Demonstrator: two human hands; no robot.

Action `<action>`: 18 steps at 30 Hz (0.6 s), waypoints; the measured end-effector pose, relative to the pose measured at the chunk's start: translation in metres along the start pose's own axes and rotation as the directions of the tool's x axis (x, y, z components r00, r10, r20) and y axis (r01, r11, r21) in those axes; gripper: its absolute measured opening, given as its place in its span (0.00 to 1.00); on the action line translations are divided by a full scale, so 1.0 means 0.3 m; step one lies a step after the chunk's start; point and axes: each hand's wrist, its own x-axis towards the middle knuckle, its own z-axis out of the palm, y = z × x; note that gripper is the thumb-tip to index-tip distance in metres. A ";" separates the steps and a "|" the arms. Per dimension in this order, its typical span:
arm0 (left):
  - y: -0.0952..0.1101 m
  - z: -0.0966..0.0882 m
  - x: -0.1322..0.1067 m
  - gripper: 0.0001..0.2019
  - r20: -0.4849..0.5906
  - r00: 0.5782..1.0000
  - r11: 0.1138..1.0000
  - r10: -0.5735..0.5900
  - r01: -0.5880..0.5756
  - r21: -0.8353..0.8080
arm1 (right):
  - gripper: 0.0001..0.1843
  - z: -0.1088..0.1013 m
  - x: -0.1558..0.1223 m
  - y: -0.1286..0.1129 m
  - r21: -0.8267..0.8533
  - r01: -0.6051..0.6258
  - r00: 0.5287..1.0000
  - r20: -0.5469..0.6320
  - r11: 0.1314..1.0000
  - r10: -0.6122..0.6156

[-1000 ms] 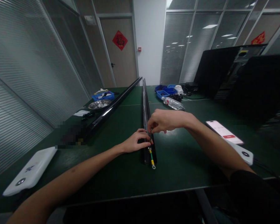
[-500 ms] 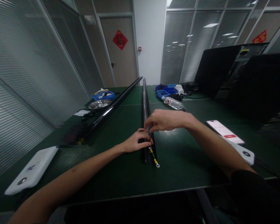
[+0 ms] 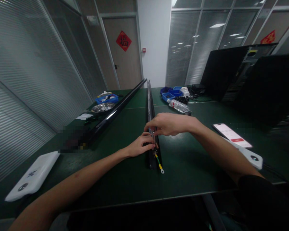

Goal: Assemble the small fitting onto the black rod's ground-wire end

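A long black rail [image 3: 152, 162] with a channel along it lies on the green table, running away from me. At its near end a short green-and-yellow ground wire [image 3: 159, 160] sticks out, with a ring lug at its free end. My left hand [image 3: 142, 144] lies across the rail just behind the wire, its thumb and fingers closed on it. Above the rail my right hand [image 3: 167, 124] pinches a slim shiny metal tool [image 3: 154, 138], which points down towards the wire's fixed end. The tool's exact kind and tip are hidden by my fingers.
A second black rail [image 3: 115, 112] lies slanted to the left, beside a metal bowl [image 3: 103, 107] and a blue tray [image 3: 107, 99]. On the right are a plastic bottle [image 3: 178, 106], blue bins [image 3: 170, 94], a phone [image 3: 232, 135] and dark computer cases [image 3: 223, 73]. A white device [image 3: 32, 175] lies left.
My right hand has shifted slightly to the left over the rail, and the metal tool has turned with it. The wire's lug has moved very slightly. My left hand stays in place.
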 end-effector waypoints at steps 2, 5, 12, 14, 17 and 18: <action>-0.002 0.000 0.000 0.12 0.004 1.000 1.000 -0.008 0.008 0.005 | 0.19 -0.001 0.000 -0.003 -0.007 0.010 1.000 -0.003 1.000 -0.010; -0.001 0.002 -0.001 0.12 -0.001 1.000 1.000 -0.024 0.024 0.013 | 0.18 -0.007 -0.002 -0.011 -0.017 0.010 1.000 -0.007 1.000 -0.010; 0.009 0.002 -0.003 0.13 -0.030 0.999 0.999 -0.027 0.028 0.020 | 0.19 -0.008 -0.002 -0.013 -0.031 0.021 1.000 -0.007 0.999 -0.022; 0.007 0.001 -0.003 0.13 -0.022 1.000 1.000 -0.020 0.020 0.020 | 0.18 -0.007 0.001 -0.010 -0.034 0.027 1.000 -0.003 0.999 -0.027; 0.004 0.002 -0.003 0.12 -0.008 1.000 1.000 -0.014 0.015 0.020 | 0.14 -0.006 0.004 -0.008 -0.050 0.026 1.000 0.012 0.998 -0.025; 0.003 0.002 -0.003 0.12 -0.012 1.000 1.000 -0.015 0.015 0.024 | 0.12 -0.006 0.005 -0.008 -0.062 0.020 1.000 0.015 0.998 -0.019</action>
